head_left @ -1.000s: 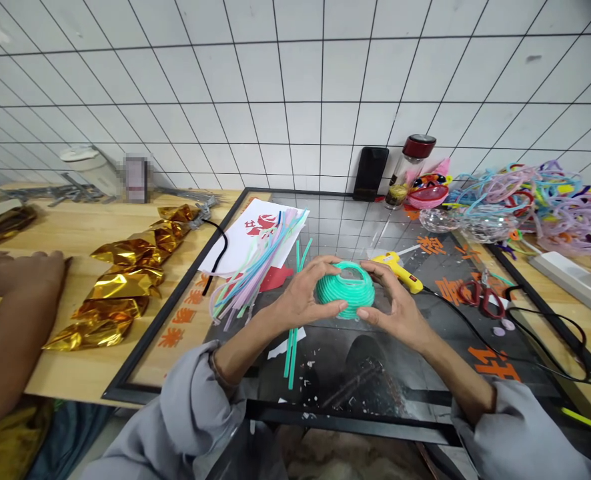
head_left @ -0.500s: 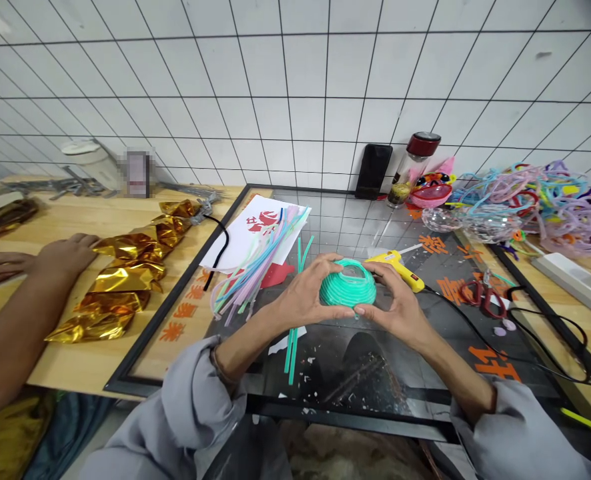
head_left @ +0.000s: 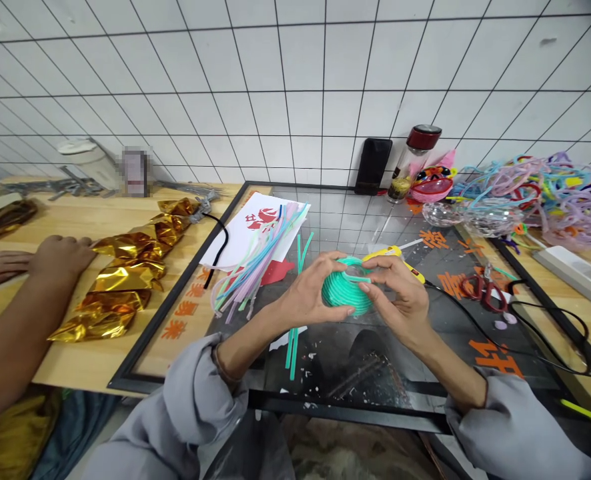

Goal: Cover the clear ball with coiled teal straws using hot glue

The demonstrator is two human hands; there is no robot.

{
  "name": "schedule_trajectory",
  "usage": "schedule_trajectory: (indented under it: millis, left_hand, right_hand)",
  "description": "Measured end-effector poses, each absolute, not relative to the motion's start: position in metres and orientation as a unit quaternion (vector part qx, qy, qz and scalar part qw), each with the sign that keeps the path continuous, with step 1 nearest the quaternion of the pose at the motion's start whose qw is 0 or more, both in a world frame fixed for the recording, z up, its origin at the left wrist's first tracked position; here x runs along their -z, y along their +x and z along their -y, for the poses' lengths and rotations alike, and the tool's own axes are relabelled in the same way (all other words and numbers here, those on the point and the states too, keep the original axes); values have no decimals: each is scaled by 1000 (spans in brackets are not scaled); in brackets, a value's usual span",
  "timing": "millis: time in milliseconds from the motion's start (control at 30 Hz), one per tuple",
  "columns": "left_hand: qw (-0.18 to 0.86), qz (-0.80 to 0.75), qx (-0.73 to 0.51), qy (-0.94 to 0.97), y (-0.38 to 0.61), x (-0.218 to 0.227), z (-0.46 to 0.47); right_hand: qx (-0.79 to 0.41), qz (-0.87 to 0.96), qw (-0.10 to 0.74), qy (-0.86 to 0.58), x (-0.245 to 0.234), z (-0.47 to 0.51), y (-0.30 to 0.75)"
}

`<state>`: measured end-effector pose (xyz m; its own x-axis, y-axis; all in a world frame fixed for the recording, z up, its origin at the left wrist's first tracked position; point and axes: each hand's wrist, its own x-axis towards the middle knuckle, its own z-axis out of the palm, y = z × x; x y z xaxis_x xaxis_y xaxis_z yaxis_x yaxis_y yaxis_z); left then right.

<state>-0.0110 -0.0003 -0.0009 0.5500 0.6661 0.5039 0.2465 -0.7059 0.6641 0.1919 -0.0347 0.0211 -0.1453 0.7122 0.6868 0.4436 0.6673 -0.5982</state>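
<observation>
A small teal bowl [head_left: 344, 293] made of coiled pipe cleaners sits between both my hands above the glass sheet [head_left: 375, 360]. My left hand [head_left: 308, 297] cups its left side with fingers curled round it. My right hand [head_left: 398, 293] grips the right side, thumb and forefinger pinching at the rim. Loose teal sticks [head_left: 292, 343] lie on the glass just below my left hand. A bundle of pastel pipe cleaners [head_left: 258, 267] rests on white paper to the left.
A yellow glue gun [head_left: 393, 253] lies behind my hands, its black cord running right. Red scissors [head_left: 480, 288], a phone [head_left: 373, 167], a jar [head_left: 413, 160] and a pipe-cleaner heap [head_left: 540, 193] stand at the right. Another person's hand [head_left: 58, 257] touches gold foil [head_left: 125, 277] on the left.
My right fingers have shifted up onto the bowl's rim into a pinch. The other person's hand has moved right to the gold foil.
</observation>
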Motion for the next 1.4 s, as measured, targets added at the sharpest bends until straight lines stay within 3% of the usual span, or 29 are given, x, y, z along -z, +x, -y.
schedule_trajectory:
  millis: [167, 300, 467, 567, 633, 733, 833, 1200, 1333, 1400]
  left_hand:
    - [293, -255, -390, 835, -11, -1, 0]
    - [321, -272, -367, 830, -15, -2, -1]
    - [333, -274, -341, 836, -20, -4, -2]
    - [331, -271, -333, 841, -20, -6, -2]
    - [332, -275, -331, 840, -20, -6, -2]
    - [338, -279, -329, 836, -21, -8, -3]
    - [342, -282, -328, 834, -22, -10, -3]
    - [347, -331, -390, 786, -5, 8, 2]
    - [380, -354, -389, 761, -6, 7, 2]
    - [402, -366, -379, 749, -9, 4, 1]
  right_hand:
    - [-123, 771, 501, -374, -28, 29, 201]
    - [-72, 677, 519, -516, -20, 7, 235]
    - [-10, 665, 354, -657, 4, -15, 270]
    - [49, 702, 327, -631, 1, -9, 262]
    - [16, 752, 362, -550, -7, 0, 250]
    - [-134, 806, 372, -440, -16, 11, 235]
    - [-214, 805, 368, -413, -15, 15, 228]
    - [-211, 782, 406, -424, -7, 17, 223]
    - [-92, 722, 411, -549, -5, 0, 249]
    - [13, 695, 340, -633, 0, -9, 262]
